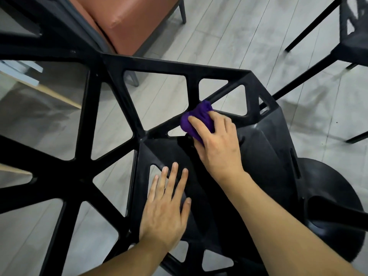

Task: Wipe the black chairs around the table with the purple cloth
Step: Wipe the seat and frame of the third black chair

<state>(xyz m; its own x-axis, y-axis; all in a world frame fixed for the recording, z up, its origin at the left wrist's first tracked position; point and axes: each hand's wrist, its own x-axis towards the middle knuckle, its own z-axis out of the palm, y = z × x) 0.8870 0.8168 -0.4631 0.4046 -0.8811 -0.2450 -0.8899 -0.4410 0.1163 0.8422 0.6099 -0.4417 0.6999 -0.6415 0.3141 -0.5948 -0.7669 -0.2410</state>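
Both hands were on the nearest black chair (264, 148). Her or his right hand (217, 148) was curled round the purple cloth (196, 118), fingers and thumb wrapped over it. The cloth was bunched into a wad and pressed down where the far edge of the seat met the open struts of the frame. Part of the wad stuck out past the fingertips, against one of the slanting bars.

The left hand (165, 212) lay flat on the seat, palm down, nearer the person and toward the seat's left edge. Its fingers were straight and a little spread, holding nothing, with the tips close to a cut-out in the plastic. The two hands were apart, not touching.

Through the triangular gaps in the chair's lattice I could see the grey plank floor (249, 36). A second black chair (350, 42) stood off at the top right, well clear of the first. Beyond the lattice, at the top, sat an orange-brown padded seat (135, 20) on dark legs. Off to the left there was what looked like a glass table top (49, 92) with a pale wooden edge, though the chair frame hid most of it.
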